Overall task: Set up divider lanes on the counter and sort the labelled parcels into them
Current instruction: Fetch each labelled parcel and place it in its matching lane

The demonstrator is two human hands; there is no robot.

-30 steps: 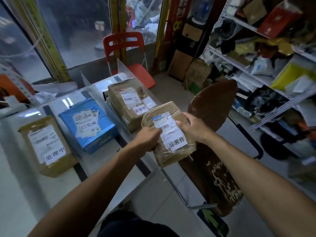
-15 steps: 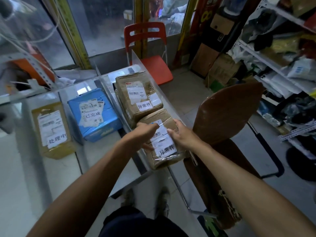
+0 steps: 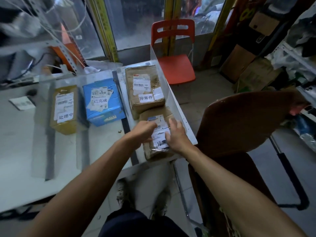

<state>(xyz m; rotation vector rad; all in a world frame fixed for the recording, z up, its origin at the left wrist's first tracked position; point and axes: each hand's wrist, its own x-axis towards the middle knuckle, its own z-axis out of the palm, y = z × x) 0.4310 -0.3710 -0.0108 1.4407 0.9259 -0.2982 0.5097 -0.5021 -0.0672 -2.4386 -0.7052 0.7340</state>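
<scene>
A brown parcel (image 3: pixel 158 152) with a white label lies flat on the white counter (image 3: pixel 20 151), in the rightmost lane near the front edge. My left hand (image 3: pixel 142 131) touches its top left with bent fingers. My right hand (image 3: pixel 176 135) rests on its top right with fingers loosely spread. Right behind it sits another brown parcel (image 3: pixel 145 88) with the same label. A blue parcel (image 3: pixel 102 101) fills the middle lane and a yellowish parcel (image 3: pixel 64 108) the left lane. Clear divider panels (image 3: pixel 168 93) stand between and beside the lanes.
A brown wooden chair (image 3: pixel 239 125) stands close to the counter's right end, with a red chair (image 3: pixel 174 65) behind by the window. Shelves (image 3: pixel 299 57) stuffed with packages line the right wall, above cardboard boxes (image 3: pixel 253 74) on the floor. Cables and clutter crowd the counter's back left.
Both hands carried the brown parcel from the air beside the counter into the right lane and set it down. Their grip on its sides has eased to a touch on top.
</scene>
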